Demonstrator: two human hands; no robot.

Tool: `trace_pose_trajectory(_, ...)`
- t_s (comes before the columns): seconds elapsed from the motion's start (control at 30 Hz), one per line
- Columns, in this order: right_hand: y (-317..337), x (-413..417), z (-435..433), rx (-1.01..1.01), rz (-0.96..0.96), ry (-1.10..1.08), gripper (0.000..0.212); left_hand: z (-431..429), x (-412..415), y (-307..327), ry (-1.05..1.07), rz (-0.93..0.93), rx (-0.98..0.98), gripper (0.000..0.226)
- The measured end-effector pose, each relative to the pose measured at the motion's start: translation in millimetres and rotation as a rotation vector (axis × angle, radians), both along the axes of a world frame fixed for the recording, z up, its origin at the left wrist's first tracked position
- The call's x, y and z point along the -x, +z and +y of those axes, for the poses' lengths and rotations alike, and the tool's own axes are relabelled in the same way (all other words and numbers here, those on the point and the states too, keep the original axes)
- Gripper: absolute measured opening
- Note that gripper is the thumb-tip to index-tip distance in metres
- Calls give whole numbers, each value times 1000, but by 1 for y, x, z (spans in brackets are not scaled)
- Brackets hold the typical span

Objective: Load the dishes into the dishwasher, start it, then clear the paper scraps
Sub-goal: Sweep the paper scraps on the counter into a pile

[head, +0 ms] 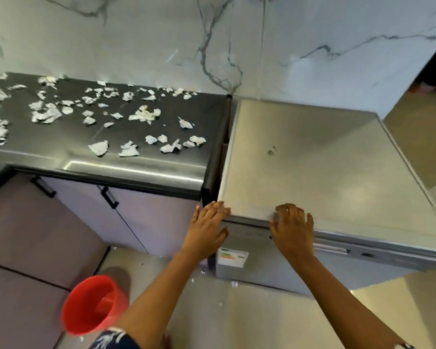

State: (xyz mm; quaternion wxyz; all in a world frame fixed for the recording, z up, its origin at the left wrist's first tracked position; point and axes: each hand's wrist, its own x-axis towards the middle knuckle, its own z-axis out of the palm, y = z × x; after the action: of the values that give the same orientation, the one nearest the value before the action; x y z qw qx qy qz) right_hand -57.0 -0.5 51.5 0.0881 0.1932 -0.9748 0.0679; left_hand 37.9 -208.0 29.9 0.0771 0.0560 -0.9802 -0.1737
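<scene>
Your two bare forearms reach up from the bottom edge, a blue-and-white patterned sleeve (111,336) showing at your left elbow. Just left of that arm, a round red plastic bucket (93,306) stands on the pale tiled floor (275,318).

Your left hand (208,227) lies flat, fingers straight and spread, against the front-left corner of the silver-grey freestanding dishwasher (325,172). Your right hand (293,230) rests near it on the front lip of the machine's top, fingers arched and apart with the tips on the top panel, gripping nothing. The dishwasher door is closed beneath both hands, and a white label (233,258) sits on its front between your wrists.

The torn white paper scraps (136,117) lie scattered over the dark grey countertop (136,172) to the left of the dishwasher, well apart from both hands. A few more small bits (234,283) lie on the floor at the foot of the machine, below your left hand.
</scene>
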Motion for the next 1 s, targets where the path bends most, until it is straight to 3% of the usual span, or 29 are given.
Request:
trace_pose_trajectory(0.17,9,11,-137,254,-115,227,44,-141,-6,13,375,104,-82,58)
trace_pose_trajectory(0.3,6,26,-226,216,-263,168,63,-236,-15,26,561,149,-47,60)
trace_pose_trajectory(0.43,4,59,-291,120,-311,43,82,-337,-6,30,707,-35,-77,86)
trace_pose_trajectory(0.63,5,110,-330,84,-407,14,104,-381,26,14,548,-214,-28,91)
trace_pose_trajectory(0.8,4,112,-347,-4,-376,345,91,-371,46,16,114,-257,62,100)
trace_pose_trajectory(0.9,0,112,-343,251,-410,460,85,-369,49,16,-49,-209,22,92)
trace_pose_trajectory(1.0,3,149,-341,582,-430,256,72,-383,64,13,288,34,-204,81)
